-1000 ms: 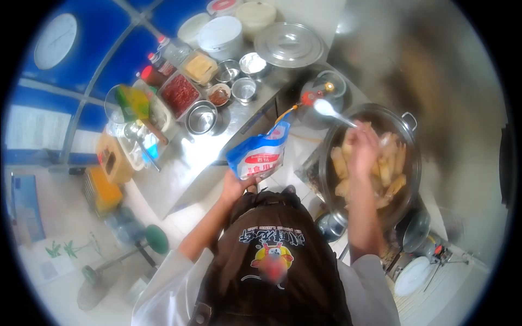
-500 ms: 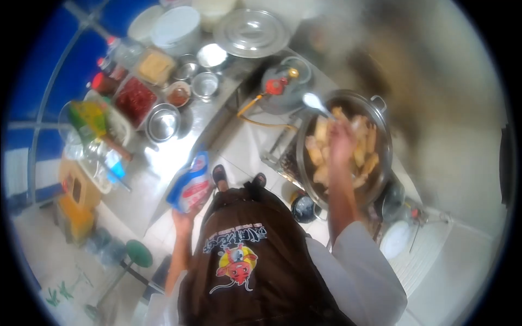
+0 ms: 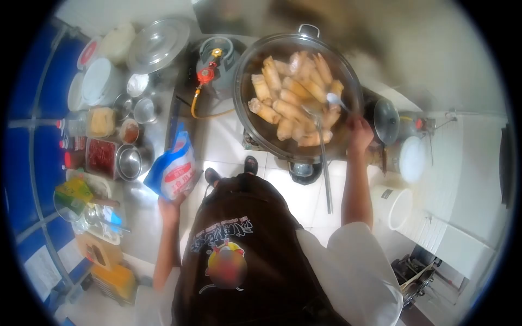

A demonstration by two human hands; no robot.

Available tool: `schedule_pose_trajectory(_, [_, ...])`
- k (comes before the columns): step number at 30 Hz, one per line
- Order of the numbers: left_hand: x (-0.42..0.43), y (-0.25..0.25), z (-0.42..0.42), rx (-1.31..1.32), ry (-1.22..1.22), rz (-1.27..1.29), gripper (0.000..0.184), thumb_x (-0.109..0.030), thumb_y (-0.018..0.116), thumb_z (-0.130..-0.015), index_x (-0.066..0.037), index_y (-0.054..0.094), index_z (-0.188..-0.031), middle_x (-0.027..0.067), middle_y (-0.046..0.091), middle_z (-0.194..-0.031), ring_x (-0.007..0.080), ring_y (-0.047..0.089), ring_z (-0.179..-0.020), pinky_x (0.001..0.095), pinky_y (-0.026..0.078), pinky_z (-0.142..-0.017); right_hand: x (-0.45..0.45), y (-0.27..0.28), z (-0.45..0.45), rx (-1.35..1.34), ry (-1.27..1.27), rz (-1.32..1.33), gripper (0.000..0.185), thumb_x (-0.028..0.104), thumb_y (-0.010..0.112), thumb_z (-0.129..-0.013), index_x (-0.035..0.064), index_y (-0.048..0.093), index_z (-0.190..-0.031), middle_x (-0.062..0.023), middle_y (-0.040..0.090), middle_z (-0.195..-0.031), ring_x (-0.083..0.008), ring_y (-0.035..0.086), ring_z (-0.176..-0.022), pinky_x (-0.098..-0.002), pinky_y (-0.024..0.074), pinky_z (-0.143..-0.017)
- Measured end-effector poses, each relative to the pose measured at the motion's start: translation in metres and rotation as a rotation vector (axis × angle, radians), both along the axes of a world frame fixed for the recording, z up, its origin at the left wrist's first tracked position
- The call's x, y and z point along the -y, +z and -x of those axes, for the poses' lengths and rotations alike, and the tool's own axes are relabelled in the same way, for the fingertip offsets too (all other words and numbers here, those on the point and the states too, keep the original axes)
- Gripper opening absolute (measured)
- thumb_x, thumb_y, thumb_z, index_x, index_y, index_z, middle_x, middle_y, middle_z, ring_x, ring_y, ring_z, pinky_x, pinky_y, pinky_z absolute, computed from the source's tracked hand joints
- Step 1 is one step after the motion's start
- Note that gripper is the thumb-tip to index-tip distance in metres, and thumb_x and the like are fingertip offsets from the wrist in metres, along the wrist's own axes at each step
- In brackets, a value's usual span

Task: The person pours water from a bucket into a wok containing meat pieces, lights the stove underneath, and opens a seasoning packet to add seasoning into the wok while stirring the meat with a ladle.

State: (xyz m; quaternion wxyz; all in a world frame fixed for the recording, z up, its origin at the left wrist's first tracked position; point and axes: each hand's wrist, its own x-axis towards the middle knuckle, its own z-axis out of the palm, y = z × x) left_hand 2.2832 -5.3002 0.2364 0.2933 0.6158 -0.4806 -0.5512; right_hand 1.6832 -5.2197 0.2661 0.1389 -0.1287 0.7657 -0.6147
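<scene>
My left hand (image 3: 172, 205) is closed around the lower end of a blue and white plastic bag with red print (image 3: 178, 169), held to the left of my apron. Its contents are hidden. In my right hand (image 3: 360, 132), near the right rim of a large round metal pot (image 3: 243, 117), is a small white spoon (image 3: 334, 99). The spoon's bowl points inward over the pot. Pale tan, tube-like pieces of food (image 3: 293, 111) lie heaped in dark liquid there. A long-handled ladle (image 3: 324, 168) leans in the pot, its handle sticking out over the near rim.
Left is a metal counter with bowls (image 3: 130, 162), a tub of red paste (image 3: 102, 158), bottles, white buckets (image 3: 100, 81) and a large lid (image 3: 158, 45). A gas cylinder (image 3: 220, 70) with an orange hose stands left of the pot. A white bucket (image 3: 395, 208) sits right.
The view has swung toward the pot. My right hand, with the spoon, has moved from over the food to the right rim. The bag stays in my left hand. The ladle now shows.
</scene>
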Motion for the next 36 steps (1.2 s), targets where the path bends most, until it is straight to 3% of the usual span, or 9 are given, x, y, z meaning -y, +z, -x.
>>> schedule_pose_trajectory(8, [-0.016, 0.023, 0.072, -0.023, -0.08, 0.018, 0.052, 0.001, 0.074, -0.073, 0.003, 0.059, -0.122, 0.0113, 0.068, -0.113, 0.0215, 0.065, -0.102, 0.0332, 0.05, -0.092, -0.034, -0.03, 0.001, 0.144, -0.012, 0.242, 0.022, 0.005, 0.063, -0.095, -0.0068, 0.067, -0.113, -0.0128, 0.071, -0.092, -0.0151, 0.067, -0.076, -0.0266, 0.0569, -0.07])
schedule_pose_trajectory(11, [-0.026, 0.024, 0.079, -0.028, -0.095, 0.005, 0.056, 0.005, 0.074, -0.071, 0.005, 0.056, -0.124, 0.0139, 0.066, -0.114, 0.0236, 0.063, -0.104, 0.0338, 0.051, -0.091, -0.031, -0.016, -0.007, 0.008, 0.061, 0.149, 0.023, 0.005, 0.062, -0.096, -0.007, 0.067, -0.114, -0.0114, 0.07, -0.093, -0.0138, 0.066, -0.078, -0.0258, 0.0562, -0.072])
schedule_pose_trajectory(14, [-0.032, 0.019, 0.08, -0.031, -0.096, 0.008, 0.056, 0.005, 0.074, -0.071, 0.005, 0.056, -0.124, 0.0137, 0.066, -0.114, 0.0234, 0.063, -0.104, 0.0342, 0.051, -0.09, -0.026, -0.023, -0.01, -0.042, 0.123, 0.292, 0.023, 0.007, 0.063, -0.096, -0.0072, 0.068, -0.112, -0.0092, 0.069, -0.091, -0.013, 0.065, -0.078, -0.0247, 0.0551, -0.074])
schedule_pose_trajectory(17, [-0.036, 0.017, 0.08, -0.047, -0.082, -0.002, 0.055, 0.005, 0.074, -0.071, 0.005, 0.057, -0.123, 0.0133, 0.066, -0.113, 0.0232, 0.063, -0.103, 0.0344, 0.051, -0.089, -0.018, -0.015, -0.022, -0.17, 0.151, 0.235, 0.02, 0.007, 0.063, -0.095, -0.0043, 0.07, -0.109, -0.0074, 0.068, -0.088, -0.0127, 0.065, -0.078, -0.0244, 0.0536, -0.075])
schedule_pose_trajectory(19, [-0.039, 0.02, 0.08, -0.053, -0.076, 0.009, 0.055, 0.005, 0.074, -0.071, 0.005, 0.057, -0.123, 0.0133, 0.066, -0.114, 0.0231, 0.063, -0.103, 0.0344, 0.051, -0.089, -0.016, 0.001, -0.033, -0.409, 0.178, -0.117, 0.017, 0.006, 0.063, -0.094, -0.001, 0.071, -0.107, -0.0071, 0.068, -0.085, -0.0128, 0.065, -0.077, -0.0251, 0.0526, -0.074])
schedule_pose_trajectory(27, [-0.047, 0.024, 0.078, -0.043, -0.058, 0.014, 0.056, 0.007, 0.073, -0.071, 0.005, 0.055, -0.125, 0.0135, 0.065, -0.115, 0.023, 0.063, -0.104, 0.0347, 0.052, -0.089, -0.014, -0.006, -0.043, -0.526, 0.228, -0.174, 0.02, 0.001, 0.06, -0.091, 0.0014, 0.071, -0.107, -0.0112, 0.068, -0.087, -0.0193, 0.067, -0.076, -0.0277, 0.0522, -0.073])
schedule_pose_trajectory(30, [-0.053, 0.029, 0.082, -0.105, -0.01, -0.015, 0.055, 0.007, 0.073, -0.072, 0.004, 0.056, -0.124, 0.0133, 0.065, -0.114, 0.023, 0.063, -0.104, 0.0347, 0.052, -0.089, -0.02, -0.034, -0.038, -0.71, 0.264, -0.174, 0.022, -0.002, 0.058, -0.088, 0.0016, 0.072, -0.104, -0.0132, 0.069, -0.089, -0.0257, 0.068, -0.077, -0.0309, 0.0529, -0.073])
schedule_pose_trajectory(32, [-0.053, 0.029, 0.082, -0.082, -0.036, 0.001, 0.056, -0.001, 0.073, -0.075, 0.001, 0.053, -0.127, 0.0127, 0.067, -0.117, 0.0227, 0.064, -0.105, 0.0343, 0.05, -0.094, -0.018, -0.048, -0.033, -0.819, 0.359, -0.289, 0.023, -0.003, 0.057, -0.085, 0.0022, 0.072, -0.102, -0.0155, 0.068, -0.091, -0.0325, 0.067, -0.078, -0.0357, 0.0533, -0.072])
schedule_pose_trajectory(36, [-0.056, 0.029, 0.075, 0.015, -0.054, -0.023, 0.058, -0.001, 0.074, -0.073, 0.001, 0.052, -0.128, 0.0126, 0.066, -0.117, 0.0231, 0.064, -0.107, 0.0353, 0.049, -0.095, -0.01, -0.011, -0.042, -0.78, 0.288, -0.261, 0.023, 0.0, 0.058, -0.084, 0.0035, 0.073, -0.102, -0.0155, 0.067, -0.088, -0.0352, 0.065, -0.076, -0.0394, 0.0528, -0.07])
